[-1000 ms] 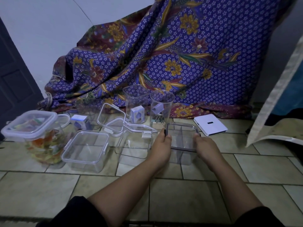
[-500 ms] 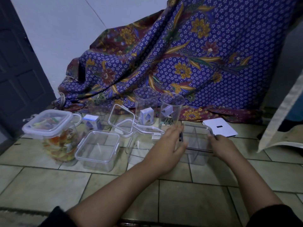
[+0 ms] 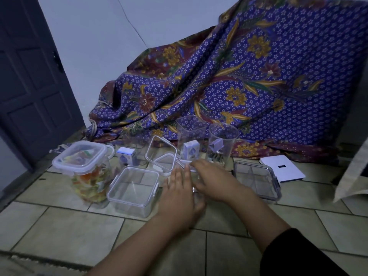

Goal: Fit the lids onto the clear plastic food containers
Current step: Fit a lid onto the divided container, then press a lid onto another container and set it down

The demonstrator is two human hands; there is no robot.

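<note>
A clear container with a dark-rimmed lid (image 3: 256, 180) stands closed on the floor tiles at the right, with no hand on it. Both hands are over a clear open container (image 3: 197, 196) in the middle, which they mostly hide. My left hand (image 3: 179, 190) lies flat against its left side, fingers straight. My right hand (image 3: 213, 180) reaches across it, fingertips at a loose white-edged lid (image 3: 185, 162); its grip is hidden. Two more loose lids (image 3: 161, 156) lean just behind. A square clear container (image 3: 133, 188) with a lid on it stands to the left.
A lidded jar of colourful snacks (image 3: 87, 172) stands far left. Two tall clear containers (image 3: 191, 136) (image 3: 222, 144) with small boxes inside stand at the back. A white flat box (image 3: 282, 168) lies right. Patterned purple cloth (image 3: 239, 86) hangs behind, and a dark door (image 3: 29, 86) is left.
Both hands let go of the dark-rimmed container, which now stands lidded at the right, and moved left to the middle container and its loose lid. The view shifted left.
</note>
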